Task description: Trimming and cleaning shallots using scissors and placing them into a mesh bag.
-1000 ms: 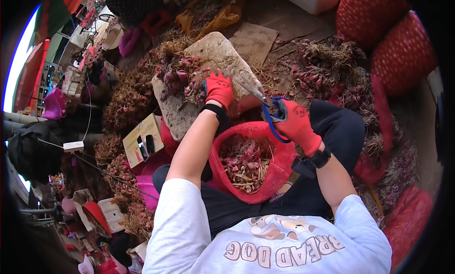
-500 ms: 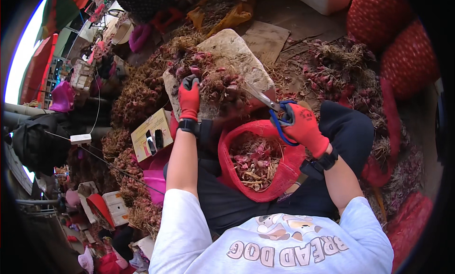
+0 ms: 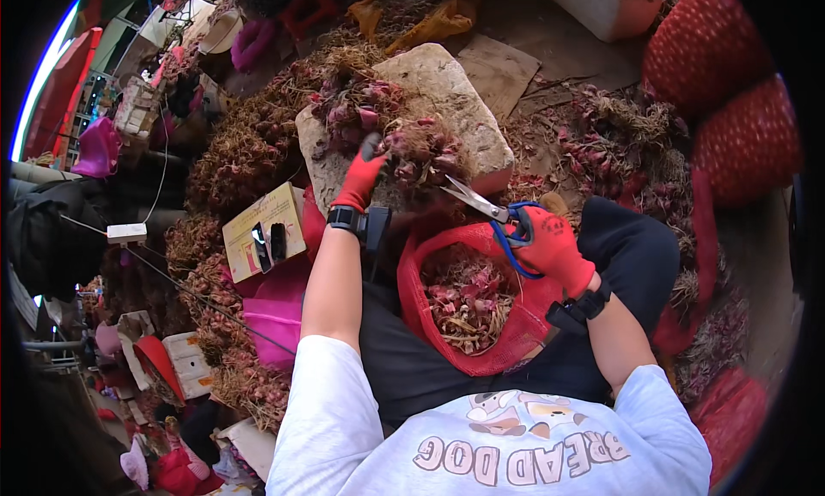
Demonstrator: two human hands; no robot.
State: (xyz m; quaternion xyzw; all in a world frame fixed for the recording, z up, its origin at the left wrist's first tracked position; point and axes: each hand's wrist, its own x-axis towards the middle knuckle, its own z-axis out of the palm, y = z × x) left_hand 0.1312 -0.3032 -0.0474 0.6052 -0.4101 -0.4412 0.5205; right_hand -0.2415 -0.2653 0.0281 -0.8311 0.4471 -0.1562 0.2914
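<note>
My left hand, in a red glove with grey fingertips, is closed at the left side of a bunch of dried shallots; some of its fingers are hidden behind the bulbs. More shallots with dry roots lie just beyond it on a pale stone slab. In my right hand, gloved alike, is a pair of scissors with blue handles. Its blades are slightly apart and point left at the bunch. Below, between my legs, sits a red mesh bag with shallot trimmings inside.
Heaps of shallots lie left of the slab, others to the right. Full red mesh sacks stand at the far right. A yellowish box is beside my left forearm. A thin cable with a white block crosses the left.
The view has shifted slightly. My left hand has moved a little right, closer against the bunch. The scissors have dropped slightly relative to the slab, still in my right hand.
</note>
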